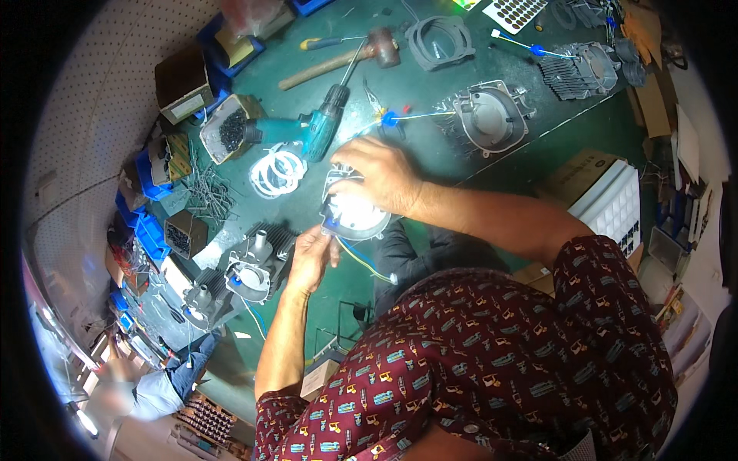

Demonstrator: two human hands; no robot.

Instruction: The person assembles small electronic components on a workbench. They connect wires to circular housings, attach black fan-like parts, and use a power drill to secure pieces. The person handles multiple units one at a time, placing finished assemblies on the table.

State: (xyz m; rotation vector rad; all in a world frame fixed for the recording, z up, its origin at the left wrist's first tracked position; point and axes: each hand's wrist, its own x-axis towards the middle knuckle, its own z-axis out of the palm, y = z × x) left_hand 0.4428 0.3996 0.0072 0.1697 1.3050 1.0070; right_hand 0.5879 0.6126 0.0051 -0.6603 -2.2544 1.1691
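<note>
Looking down from the head view, we hold a pale metal housing (357,219) out in front of our body, above the near side of the green worktop (361,15). Its rounded open face is turned up toward us, though glare washes out much of the inside. Its long axis seems to slant from upper left to lower right, with the broad curved end toward our lap. From its lower edge, blue and yellow wires (357,257) trail down to the right, ending in a small white connector (393,278).

Our left hand (314,257) is closed on the housing's lower left corner, gripping it between thumb and fingers. Our right hand (377,173) arches over the upper part, fingers bent and partly closed; we cannot tell whether its fingertips pinch anything.

Just left of the housing lie white rings (278,173). Beyond them a teal drill (327,123) rests on its side, bit aimed up and to the right, near a wooden-handled mallet (382,48). Another housing (492,115) sits farther right, open face up.
</note>
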